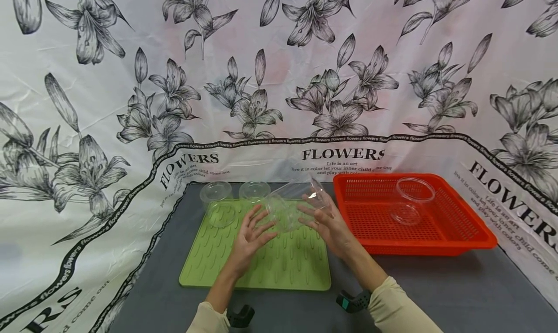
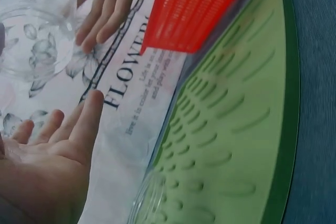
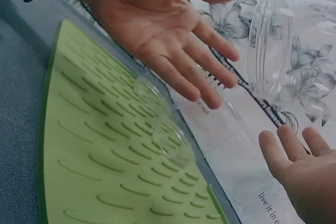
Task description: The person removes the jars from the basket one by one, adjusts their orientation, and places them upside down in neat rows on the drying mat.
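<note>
Cup of clear plastic (image 1: 288, 204), tilted aloft between left hand (image 1: 248, 237) and right hand (image 1: 334, 227) above green mat (image 1: 257, 272), long axis rising rightward in the head view, seemingly nearer the right hand, fingers spread, no grip evident, contact impossible to tell.

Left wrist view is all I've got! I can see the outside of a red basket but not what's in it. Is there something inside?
Observer: Yes, a clear cup stands inside the red basket; the head view shows it.

Operator: Cool! My picture cuts off the arm above the right hand. Is anything on it?

Observer: Yes. Behind the right hand, next to the cuff, there's a dark device with a green patch.

Operator: And what colour are the sleeves?

Observer: Both sleeves are cream.
</note>
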### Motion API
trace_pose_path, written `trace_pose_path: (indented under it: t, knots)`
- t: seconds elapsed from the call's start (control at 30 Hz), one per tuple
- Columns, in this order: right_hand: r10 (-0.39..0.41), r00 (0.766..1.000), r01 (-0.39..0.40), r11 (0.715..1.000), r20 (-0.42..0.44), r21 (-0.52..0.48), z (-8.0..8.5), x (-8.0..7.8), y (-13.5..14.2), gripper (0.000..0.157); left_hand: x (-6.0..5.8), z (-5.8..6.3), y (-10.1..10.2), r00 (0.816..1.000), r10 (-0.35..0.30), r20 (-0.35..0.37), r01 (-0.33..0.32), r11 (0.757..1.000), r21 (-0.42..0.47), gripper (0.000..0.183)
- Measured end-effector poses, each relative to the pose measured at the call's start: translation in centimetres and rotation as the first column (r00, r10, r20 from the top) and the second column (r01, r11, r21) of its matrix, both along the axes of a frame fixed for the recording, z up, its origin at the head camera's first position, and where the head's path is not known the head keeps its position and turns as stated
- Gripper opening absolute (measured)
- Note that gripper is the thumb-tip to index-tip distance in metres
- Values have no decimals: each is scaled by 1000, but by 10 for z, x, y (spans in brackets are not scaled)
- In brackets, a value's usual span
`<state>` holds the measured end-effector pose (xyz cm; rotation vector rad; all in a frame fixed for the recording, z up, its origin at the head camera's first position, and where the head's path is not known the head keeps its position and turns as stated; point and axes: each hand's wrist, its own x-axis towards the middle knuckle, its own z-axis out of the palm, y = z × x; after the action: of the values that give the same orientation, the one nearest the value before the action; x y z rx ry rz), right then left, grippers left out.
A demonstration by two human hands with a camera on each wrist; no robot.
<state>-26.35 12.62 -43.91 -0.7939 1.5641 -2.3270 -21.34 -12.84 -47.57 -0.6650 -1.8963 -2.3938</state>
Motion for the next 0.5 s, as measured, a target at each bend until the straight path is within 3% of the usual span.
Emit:
trace_pose_path:
  t: [0.1,0.2,0.27,0.37,0.5]
  knots:
    - [-28,999,29,1000,31,-4,0,-1,1,95,-1,-1,-7,995,99,17,-97,991,-94,72]
    - [-56,997,56,998,57,3,-1,-3,3,91,-4,-4,-17,967,254,12,-245,943,-224,56]
    - [-75,995,74,997,72,10,-2,-4,3,89,-6,-6,-25,930,366,-20,-353,881,-315,45]
    - [-101,991,101,995,87,9,-3,-7,4,86,-9,-7,-40,859,507,-69,-488,771,-409,34]
    - [-149,984,150,989,102,1,-4,-9,5,83,-14,-5,-60,777,618,-120,-589,647,-483,34]
